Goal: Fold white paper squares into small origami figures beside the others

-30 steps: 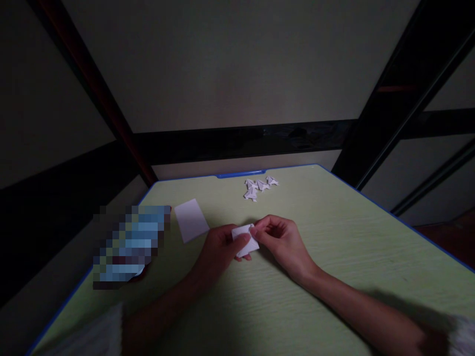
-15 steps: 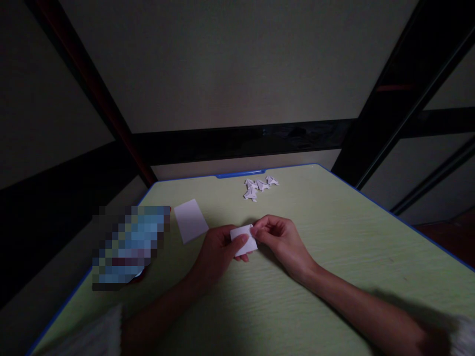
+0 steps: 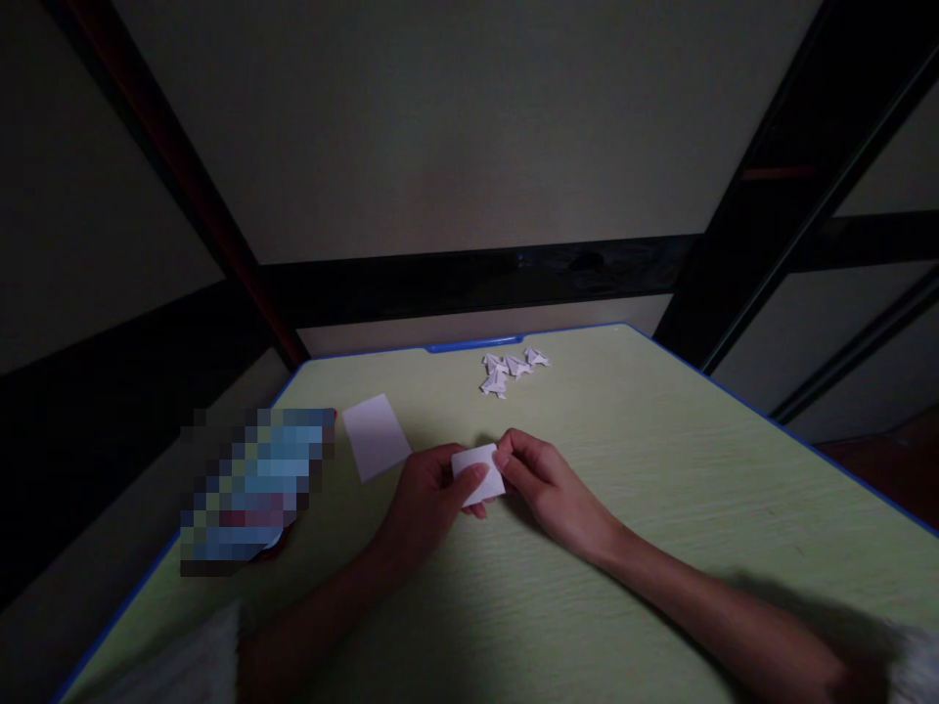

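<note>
A small folded piece of white paper (image 3: 480,479) is held above the table between both hands. My left hand (image 3: 432,489) grips it from the left, thumb on top and fingers underneath. At its upper right corner, my right hand (image 3: 539,474) pinches the paper between thumb and index finger. Beyond the hands lie several small folded white paper figures (image 3: 515,366), grouped together. Left of the hands, a flat sheet of white paper (image 3: 376,438) rests on the table. The underside of the folded paper is hidden.
The pale green table (image 3: 660,469) has a blue edge and a blue strip (image 3: 475,344) at its far side. A pixelated, blurred-out object (image 3: 256,494) lies on the left. Light panels with dark bands (image 3: 469,279) stand behind the table.
My right thumb and fingers have closed more tightly at the paper's upper right corner, and the right hand has shifted slightly left. The left hand keeps its grip.
</note>
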Motion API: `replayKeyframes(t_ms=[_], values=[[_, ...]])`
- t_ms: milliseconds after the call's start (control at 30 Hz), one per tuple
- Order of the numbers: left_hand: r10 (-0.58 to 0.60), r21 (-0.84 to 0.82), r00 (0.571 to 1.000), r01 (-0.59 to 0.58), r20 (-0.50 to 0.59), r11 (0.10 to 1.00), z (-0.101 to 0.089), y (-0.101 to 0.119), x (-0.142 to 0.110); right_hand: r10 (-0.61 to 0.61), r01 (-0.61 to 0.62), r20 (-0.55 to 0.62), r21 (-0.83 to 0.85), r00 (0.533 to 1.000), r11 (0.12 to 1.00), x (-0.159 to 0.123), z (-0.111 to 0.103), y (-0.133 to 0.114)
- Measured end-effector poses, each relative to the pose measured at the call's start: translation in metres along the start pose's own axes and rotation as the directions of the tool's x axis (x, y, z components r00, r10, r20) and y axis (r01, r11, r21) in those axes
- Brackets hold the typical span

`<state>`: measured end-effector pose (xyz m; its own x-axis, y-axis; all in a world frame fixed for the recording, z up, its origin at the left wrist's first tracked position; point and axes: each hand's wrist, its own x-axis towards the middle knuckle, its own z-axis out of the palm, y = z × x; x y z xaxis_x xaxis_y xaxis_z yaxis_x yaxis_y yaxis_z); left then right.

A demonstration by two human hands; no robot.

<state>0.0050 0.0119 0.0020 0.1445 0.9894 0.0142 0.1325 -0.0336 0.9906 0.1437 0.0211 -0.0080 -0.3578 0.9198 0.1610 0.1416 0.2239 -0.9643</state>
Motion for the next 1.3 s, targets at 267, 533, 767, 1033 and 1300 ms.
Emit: replayKeyframes(t_ms=[267, 533, 767, 1033, 1300], values=[[-0.023, -0.013, 0.999, 0.024, 0.044, 1.0, 0.0, -0.003, 0.001, -0.019, 0.019, 0.012, 0.007, 1.0, 1.0, -0.004, 0.002, -0.004], [-0.024, -0.05, 0.986, 0.033, 0.167, 0.998, 0.0, -0.002, -0.003, 0.022, -0.08, 0.18, 0.323, 0.983, 0.943, 0.0, 0.005, -0.002], [-0.072, -0.087, 0.984, 0.087, 0.162, 0.992, 0.004, 0.0, -0.001, 0.002, -0.06, 0.222, 0.255, 0.975, 0.965, -0.001, 0.002, -0.009], [0.005, -0.233, 0.982, 0.04, 0.188, 0.972, -0.002, -0.006, 0.002, 0.028, -0.103, 0.194, 0.389, 0.981, 0.915, 0.002, 0.0, -0.003], [-0.012, -0.416, 0.997, 0.042, 0.077, 0.908, -0.004, -0.006, 0.004, 0.126, -0.158, 0.098, 0.509, 0.987, 0.846, 0.005, 0.0, -0.002]])
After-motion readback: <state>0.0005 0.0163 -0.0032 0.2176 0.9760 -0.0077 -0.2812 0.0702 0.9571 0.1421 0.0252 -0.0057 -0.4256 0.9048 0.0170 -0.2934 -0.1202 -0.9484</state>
